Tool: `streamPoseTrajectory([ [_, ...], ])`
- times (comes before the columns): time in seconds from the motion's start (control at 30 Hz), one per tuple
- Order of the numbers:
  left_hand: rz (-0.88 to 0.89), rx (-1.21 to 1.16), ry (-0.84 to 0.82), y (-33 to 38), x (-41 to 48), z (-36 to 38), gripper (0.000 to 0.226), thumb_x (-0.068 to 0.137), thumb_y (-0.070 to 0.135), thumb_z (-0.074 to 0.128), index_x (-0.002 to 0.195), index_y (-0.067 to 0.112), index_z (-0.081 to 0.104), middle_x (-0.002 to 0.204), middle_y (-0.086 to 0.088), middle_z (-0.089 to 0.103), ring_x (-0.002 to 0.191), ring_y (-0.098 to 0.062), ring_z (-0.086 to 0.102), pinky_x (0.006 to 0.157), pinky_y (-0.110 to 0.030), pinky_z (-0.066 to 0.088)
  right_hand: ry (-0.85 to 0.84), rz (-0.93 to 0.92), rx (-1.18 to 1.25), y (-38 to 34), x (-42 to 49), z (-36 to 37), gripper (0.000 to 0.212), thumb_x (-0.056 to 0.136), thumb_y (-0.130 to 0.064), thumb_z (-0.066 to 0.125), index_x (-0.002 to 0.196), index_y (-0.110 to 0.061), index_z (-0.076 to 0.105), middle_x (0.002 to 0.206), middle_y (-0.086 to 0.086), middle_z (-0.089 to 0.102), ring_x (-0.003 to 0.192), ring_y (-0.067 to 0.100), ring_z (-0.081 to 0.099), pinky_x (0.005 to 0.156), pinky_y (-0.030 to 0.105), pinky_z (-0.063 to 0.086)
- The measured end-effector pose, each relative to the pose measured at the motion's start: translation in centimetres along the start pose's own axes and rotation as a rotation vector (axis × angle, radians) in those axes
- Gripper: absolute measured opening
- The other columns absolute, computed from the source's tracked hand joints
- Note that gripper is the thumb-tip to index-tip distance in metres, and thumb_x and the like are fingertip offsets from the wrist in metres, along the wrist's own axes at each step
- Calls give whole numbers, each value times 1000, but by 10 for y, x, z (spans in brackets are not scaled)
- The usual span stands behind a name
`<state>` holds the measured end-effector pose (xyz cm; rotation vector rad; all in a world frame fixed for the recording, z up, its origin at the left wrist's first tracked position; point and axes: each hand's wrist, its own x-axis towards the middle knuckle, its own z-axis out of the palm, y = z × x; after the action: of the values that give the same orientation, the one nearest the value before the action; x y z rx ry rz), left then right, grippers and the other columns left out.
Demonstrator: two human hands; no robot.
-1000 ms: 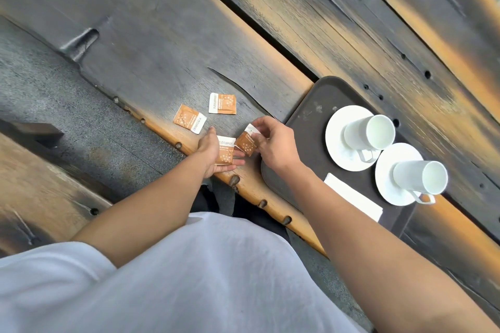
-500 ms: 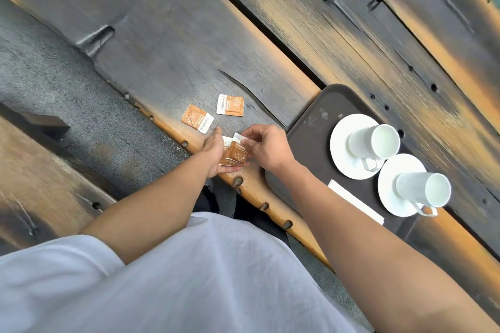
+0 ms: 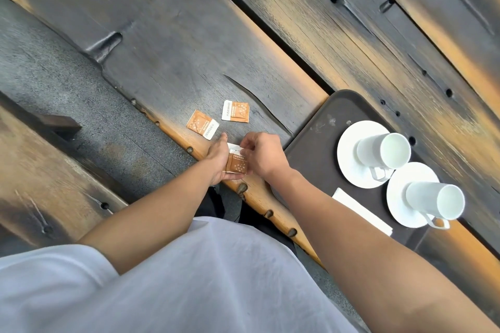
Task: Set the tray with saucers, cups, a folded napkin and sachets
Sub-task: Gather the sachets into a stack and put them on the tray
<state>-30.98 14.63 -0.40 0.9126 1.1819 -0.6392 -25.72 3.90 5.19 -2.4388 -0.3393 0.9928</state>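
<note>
Two orange-and-white sachets lie stacked (image 3: 237,163) between my hands at the table's near edge. My left hand (image 3: 219,162) cups them from the left and my right hand (image 3: 266,155) pinches their top end. Two more sachets, one (image 3: 202,124) and another (image 3: 236,111), lie flat on the wood just beyond. A dark tray (image 3: 316,140) to the right carries two white saucers, one (image 3: 349,159) and another (image 3: 397,205), each with a white cup lying on its side, the first cup (image 3: 384,150) and the second cup (image 3: 435,201). A folded white napkin (image 3: 359,209) lies on the tray's near side.
The table is dark, scorched wood planks with orange streaks, knots and a long crack (image 3: 257,105). Its near edge (image 3: 270,213) runs diagonally, with grey floor (image 3: 67,84) to the left. My white shirt fills the bottom of the view.
My right hand brought its sachet leftward onto the one under my left hand. The two now sit stacked between both hands.
</note>
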Motion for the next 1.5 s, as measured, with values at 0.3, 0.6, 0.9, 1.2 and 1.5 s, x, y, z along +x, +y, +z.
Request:
streamPoseTrajectory([
  [0.3, -17, 51, -2, 0, -1, 0, 36, 100, 60, 24, 103, 28, 41, 64, -13, 74, 55, -32, 72, 48, -38, 59, 18, -6, 0, 5, 15, 5, 12, 84, -6, 71, 77, -15, 65, 80, 3, 67, 73, 21, 63, 66, 30, 52],
  [0.6, -16, 65, 39, -1, 5, 5, 68, 101, 61, 20, 83, 9, 60, 50, -12, 63, 40, -24, 58, 45, -27, 50, -67, -22, -40, 7, 33, 7, 18, 77, -15, 78, 72, -16, 61, 83, 6, 66, 75, 23, 62, 68, 35, 51],
  [0.9, -42, 47, 7, -2, 6, 7, 84, 100, 63, 16, 71, 3, 67, 50, -9, 62, 39, -21, 55, 46, -25, 47, -157, -65, -42, 7, 59, -7, 14, 77, -13, 79, 76, -11, 66, 72, -1, 65, 67, 15, 58, 63, 28, 46],
  [1.2, -98, 31, 6, -1, 7, 9, 86, 100, 63, 15, 70, 2, 67, 49, -9, 62, 37, -21, 55, 48, -26, 45, 5, -128, -119, -20, 87, -11, 19, 79, -18, 77, 90, -14, 62, 96, 2, 56, 85, 22, 56, 75, 39, 50],
  [1.5, -75, -1, 6, 1, 5, 8, 79, 101, 60, 15, 88, 1, 66, 49, -7, 63, 37, -20, 55, 42, -21, 46, 43, -108, -384, -37, 88, -3, 39, 88, -11, 65, 123, -19, 52, 126, 7, 43, 119, 29, 38, 77, 40, 51],
])
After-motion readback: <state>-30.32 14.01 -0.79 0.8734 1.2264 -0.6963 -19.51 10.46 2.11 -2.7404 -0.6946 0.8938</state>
